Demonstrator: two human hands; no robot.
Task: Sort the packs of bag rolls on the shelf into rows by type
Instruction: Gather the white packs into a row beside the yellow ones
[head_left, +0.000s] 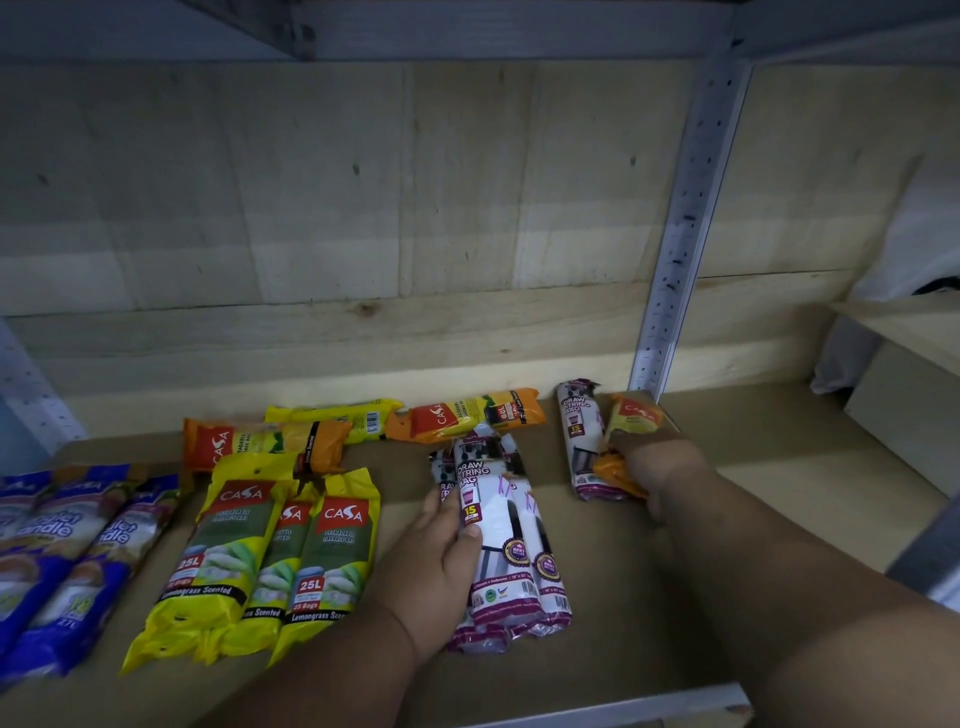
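Packs of bag rolls lie on a brown shelf board (649, 597). My left hand (436, 561) holds the top pack of a pile of white and maroon drawstring packs (511, 551) at the middle. My right hand (654, 467) grips an orange pack (631, 415) at the back right, beside a single drawstring pack (579, 441). Three yellow and green 25L packs (260, 561) lie side by side left of centre. Behind them are two orange packs (260, 441) (467, 415) and a yellow pack (337, 415). Blue packs (57, 551) lie at the far left.
A wooden back wall (363, 208) closes the shelf. A perforated metal upright (670, 260) stands at the back right, and another upright (31, 389) at the left. The metal front rail (623, 706) edges the board. Lower wooden shelves (904, 364) sit to the right.
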